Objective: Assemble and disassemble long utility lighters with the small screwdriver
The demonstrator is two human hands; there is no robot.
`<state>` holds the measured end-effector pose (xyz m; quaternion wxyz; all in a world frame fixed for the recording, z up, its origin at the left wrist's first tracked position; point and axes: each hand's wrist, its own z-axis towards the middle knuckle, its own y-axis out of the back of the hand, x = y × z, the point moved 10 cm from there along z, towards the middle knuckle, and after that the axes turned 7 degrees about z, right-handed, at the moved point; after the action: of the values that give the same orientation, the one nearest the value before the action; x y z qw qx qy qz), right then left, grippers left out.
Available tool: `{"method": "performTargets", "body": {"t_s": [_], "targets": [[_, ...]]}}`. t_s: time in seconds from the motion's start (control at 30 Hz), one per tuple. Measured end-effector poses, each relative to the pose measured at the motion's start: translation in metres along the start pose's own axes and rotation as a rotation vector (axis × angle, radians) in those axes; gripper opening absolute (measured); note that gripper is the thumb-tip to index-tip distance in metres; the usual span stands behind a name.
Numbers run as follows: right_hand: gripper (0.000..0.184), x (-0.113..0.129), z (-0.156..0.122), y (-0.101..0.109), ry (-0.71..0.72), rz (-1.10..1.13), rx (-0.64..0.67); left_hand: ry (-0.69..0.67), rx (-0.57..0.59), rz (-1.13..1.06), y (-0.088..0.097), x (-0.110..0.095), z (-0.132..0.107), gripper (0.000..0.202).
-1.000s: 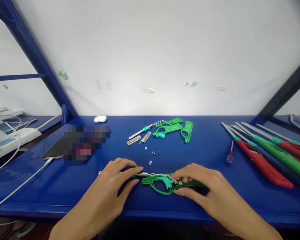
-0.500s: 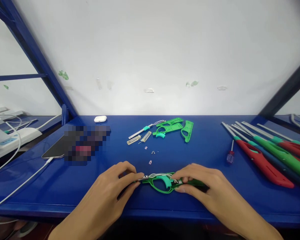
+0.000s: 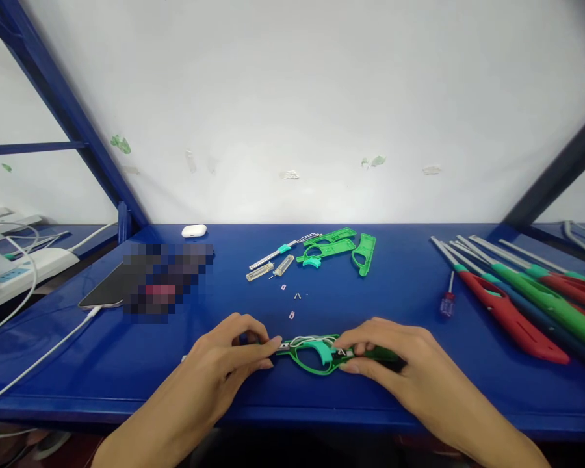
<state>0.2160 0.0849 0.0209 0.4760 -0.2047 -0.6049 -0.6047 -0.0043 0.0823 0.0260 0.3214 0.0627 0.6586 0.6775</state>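
Low in the middle of the table, my right hand (image 3: 394,351) is closed around the grip end of a green lighter handle half (image 3: 322,372). A teal trigger (image 3: 325,351) sits in the open shell, and a white wire (image 3: 312,338) runs above it. My left hand (image 3: 234,354) pinches the narrow front end, with a fingertip on the metal piece there. A pale tip shows past that wrist, perhaps the end of the tube. Beyond my hands lie two small pink parts, the closer one a pink piece (image 3: 292,315), and tiny screws (image 3: 297,296).
Further back are green shell pieces (image 3: 364,253), a lighter tube (image 3: 273,256) with a teal collar, and two clear fuel tanks (image 3: 260,272). A screwdriver (image 3: 447,304) and several long lighters (image 3: 511,315) lie right. A phone (image 3: 102,286) and white earbud case (image 3: 194,231) are left.
My left fingers have shifted slightly right along the front end, with the thumb now over the metal piece. My right hand keeps its hold. The whole view has moved a little.
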Motion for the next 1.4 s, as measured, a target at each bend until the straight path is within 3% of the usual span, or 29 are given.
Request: {"method": "performTargets", "body": {"t_s": [0.17,0.43,0.6,0.83,1.07,1.4], "targets": [[0.012,-0.001,0.0,0.001,-0.02,-0.006,-0.009,-0.08,-0.023,0.017,0.001,-0.009,-0.001,0.026],[0.012,0.001,0.001,0.0,-0.024,0.003,0.004,-0.04,-0.145,-0.101,0.004,-0.015,0.012,0.02],[0.009,0.002,0.002,0.0,-0.018,-0.001,0.007,0.059,-0.111,-0.108,0.0,-0.006,0.013,0.02],[0.011,0.005,0.002,0.001,0.011,0.005,0.001,0.014,0.03,-0.084,-0.011,-0.012,0.009,0.03],[0.008,0.004,0.001,0.002,0.009,-0.003,-0.008,0.007,0.004,-0.076,-0.009,-0.012,0.007,0.028],[0.012,0.004,0.002,-0.001,-0.002,0.009,0.014,0.019,0.069,-0.12,-0.012,-0.018,0.012,0.028]]}}
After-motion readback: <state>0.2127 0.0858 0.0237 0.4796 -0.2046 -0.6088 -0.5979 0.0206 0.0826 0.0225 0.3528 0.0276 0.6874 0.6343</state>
